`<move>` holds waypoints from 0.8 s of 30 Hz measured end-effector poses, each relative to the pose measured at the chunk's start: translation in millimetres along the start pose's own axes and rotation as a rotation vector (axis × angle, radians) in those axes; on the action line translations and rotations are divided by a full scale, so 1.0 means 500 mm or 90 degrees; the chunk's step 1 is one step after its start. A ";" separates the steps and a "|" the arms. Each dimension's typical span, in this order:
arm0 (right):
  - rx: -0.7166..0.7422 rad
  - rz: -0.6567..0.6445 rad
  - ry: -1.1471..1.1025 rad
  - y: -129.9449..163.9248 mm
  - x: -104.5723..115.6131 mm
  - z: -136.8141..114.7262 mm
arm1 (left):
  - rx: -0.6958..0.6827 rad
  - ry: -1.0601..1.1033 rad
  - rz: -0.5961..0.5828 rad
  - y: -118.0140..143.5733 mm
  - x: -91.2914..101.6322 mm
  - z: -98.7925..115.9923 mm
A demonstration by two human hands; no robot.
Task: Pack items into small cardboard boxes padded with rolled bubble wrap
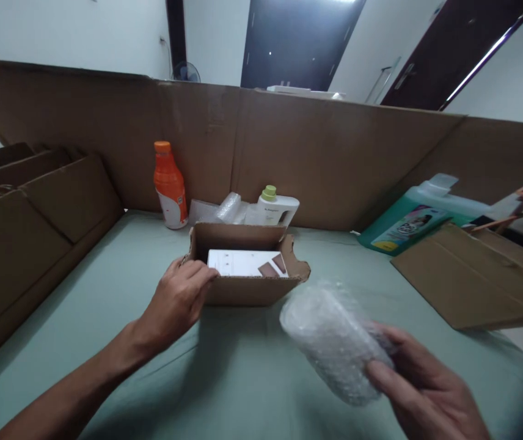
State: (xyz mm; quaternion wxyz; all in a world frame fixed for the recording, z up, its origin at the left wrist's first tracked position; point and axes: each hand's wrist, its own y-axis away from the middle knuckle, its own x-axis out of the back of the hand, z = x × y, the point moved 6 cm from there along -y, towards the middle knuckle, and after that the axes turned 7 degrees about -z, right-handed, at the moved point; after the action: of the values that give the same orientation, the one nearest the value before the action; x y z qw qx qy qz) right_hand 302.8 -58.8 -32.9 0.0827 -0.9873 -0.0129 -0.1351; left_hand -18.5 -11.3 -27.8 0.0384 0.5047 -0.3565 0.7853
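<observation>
Right hand [420, 382] is gripping 1 cylindrical bubble-wrap roll [335, 342], fingers curled round its end, above the pale green table [106, 318]. Left hand [181, 299] is clasping the corner of 1 open corrugated cardboard box [247, 288], which is holding 1 flat white rectangular carton [243, 261].

Bottles and cardboard around my workspace

Ahead of me, an orange bottle [170, 185] and a white bottle [278, 208] stand before a cardboard wall [335, 165]; a green jug [410, 223] lies rightward.
</observation>
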 end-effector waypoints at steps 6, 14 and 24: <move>0.113 -0.250 0.186 -0.173 -0.110 -0.148 | 0.005 0.016 0.036 0.089 0.025 0.045; 0.011 -0.604 0.465 -0.299 -0.382 -0.180 | 0.027 0.012 0.155 0.105 0.013 0.042; 0.191 -0.648 0.773 -0.313 -0.596 -0.243 | 0.020 0.003 0.123 0.079 0.003 0.025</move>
State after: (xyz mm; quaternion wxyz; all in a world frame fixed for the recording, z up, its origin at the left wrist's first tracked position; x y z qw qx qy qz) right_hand -23.7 74.1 27.2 0.1353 -0.5930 -0.4319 -0.6659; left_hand -26.2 -48.8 -44.2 -0.0443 0.4665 -0.3910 0.7921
